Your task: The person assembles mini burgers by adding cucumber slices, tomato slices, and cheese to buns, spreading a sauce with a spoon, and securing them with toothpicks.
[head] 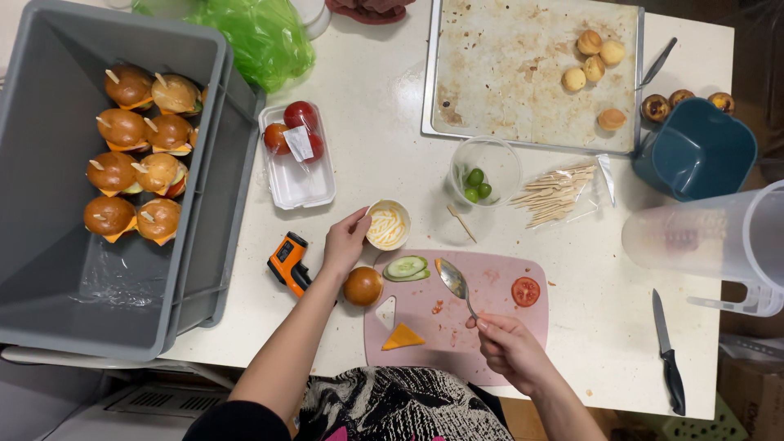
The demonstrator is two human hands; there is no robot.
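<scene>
My left hand (345, 242) grips the rim of a small white cup of pale sauce (388, 225). My right hand (510, 349) holds a metal spoon (454, 282) by its handle, its bowl hovering over the pink cutting board (482, 343). On the board lie cucumber slices (407, 267), a tomato slice (525, 291) and an orange cheese triangle (403, 337). A small bun top (363, 286) sits at the board's left edge, beside my left wrist.
A grey crate (49, 269) at left holds several skewered mini burgers (135, 151). Also here: tomato tray (296, 159), orange thermometer gun (287, 263), olive cup (485, 170), toothpicks (555, 194), baking tray (506, 82) with rolls, blue container (698, 151), clear jug (719, 237), black knife (668, 353).
</scene>
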